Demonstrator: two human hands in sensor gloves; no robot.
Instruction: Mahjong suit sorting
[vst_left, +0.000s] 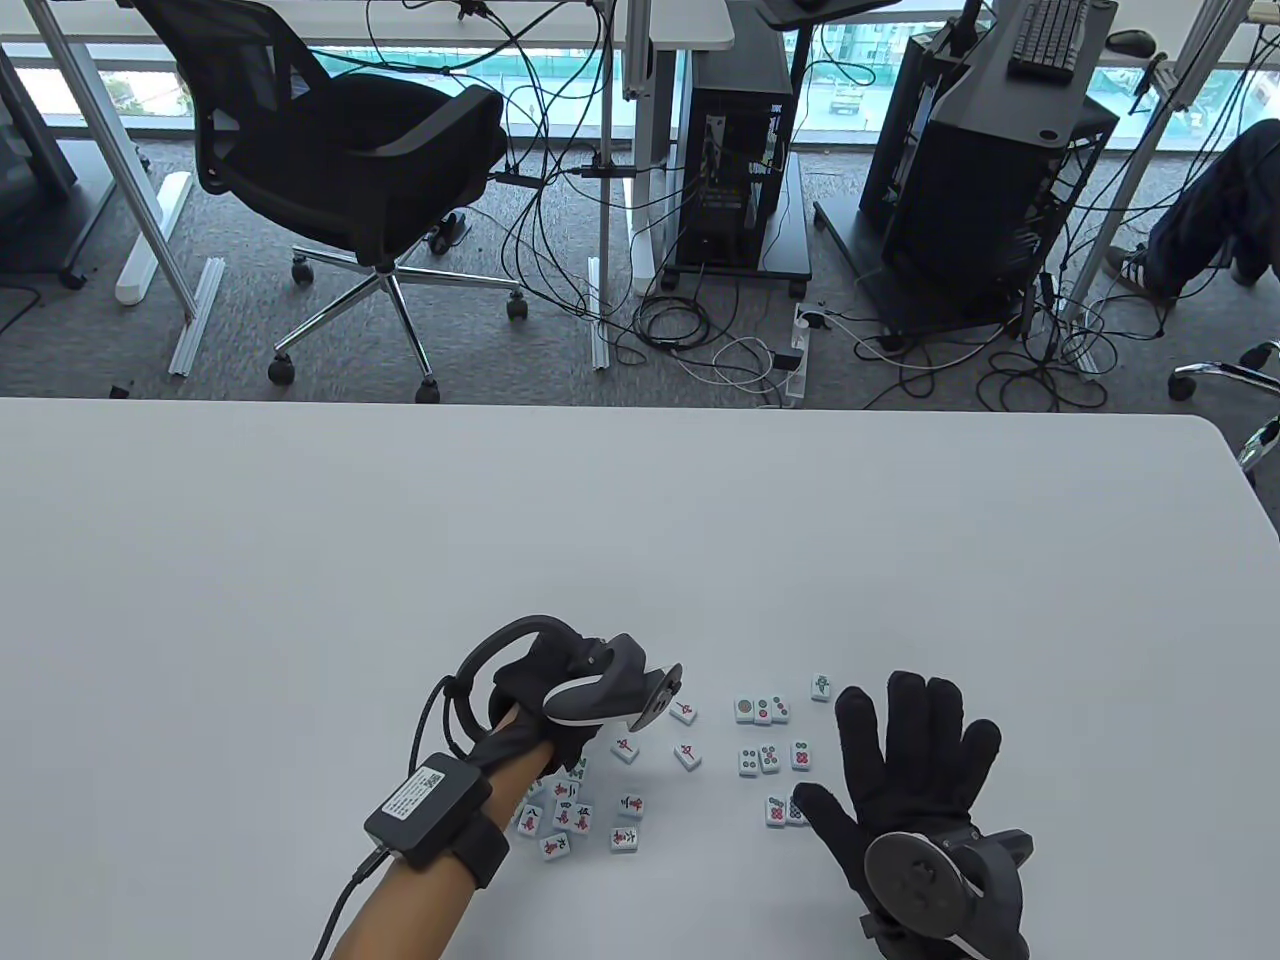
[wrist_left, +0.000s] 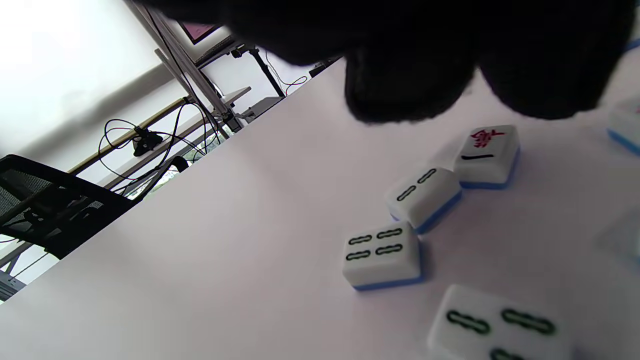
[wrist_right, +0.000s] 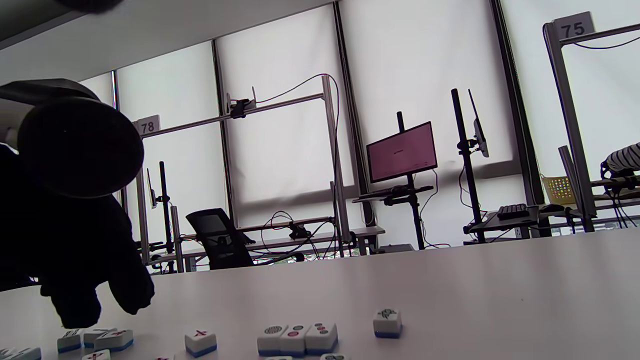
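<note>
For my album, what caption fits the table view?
Two gloved hands, left and right, sort mahjong tiles on a white table.

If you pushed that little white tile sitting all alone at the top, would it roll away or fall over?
Probably neither. The lone white mahjong tile with the blue back is a flat-sided block lying face up, so it would likely slide. The smooth white table suggests it could slide easily. It looks hard and stiff, so it should not bend.
</note>
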